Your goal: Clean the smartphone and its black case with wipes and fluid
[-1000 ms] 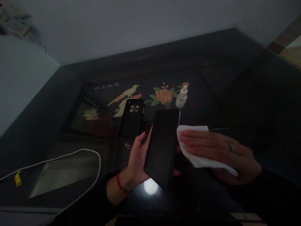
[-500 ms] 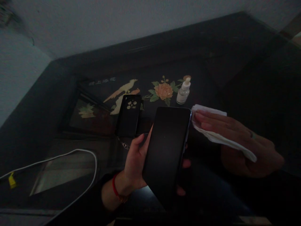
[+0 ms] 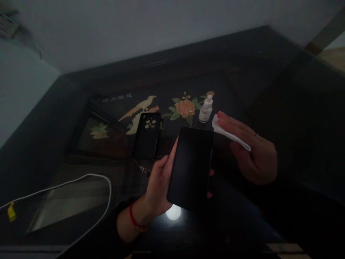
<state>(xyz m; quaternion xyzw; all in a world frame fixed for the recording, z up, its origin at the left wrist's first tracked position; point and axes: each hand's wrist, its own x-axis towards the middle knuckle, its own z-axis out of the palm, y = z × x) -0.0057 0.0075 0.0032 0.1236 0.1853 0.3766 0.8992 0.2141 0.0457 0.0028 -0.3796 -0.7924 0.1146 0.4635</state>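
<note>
My left hand (image 3: 159,187) grips a dark smartphone (image 3: 192,167) from behind and along its edges, its black screen facing up toward me. To the right of the phone, my right hand (image 3: 253,151) has a folded white cloth (image 3: 229,133) under its fingers, held apart from the phone's upper right edge. A black phone case (image 3: 147,138) with round camera openings lies on the table left of the phone, a chain strap (image 3: 142,168) trailing from its lower end. Beyond the phone stands a small clear dropper bottle (image 3: 205,112) with a white top.
The dark glossy table (image 3: 237,82) bears a painted flower (image 3: 185,108) and a bird (image 3: 142,106). A white cable (image 3: 90,175) with a yellow tag (image 3: 11,212) curves across its left side. Behind the table rises a pale wall (image 3: 148,32).
My right hand has moved a little left and up with the cloth, which now shows more edge-on. The phone has tilted in my left hand. The view has shifted slightly.
</note>
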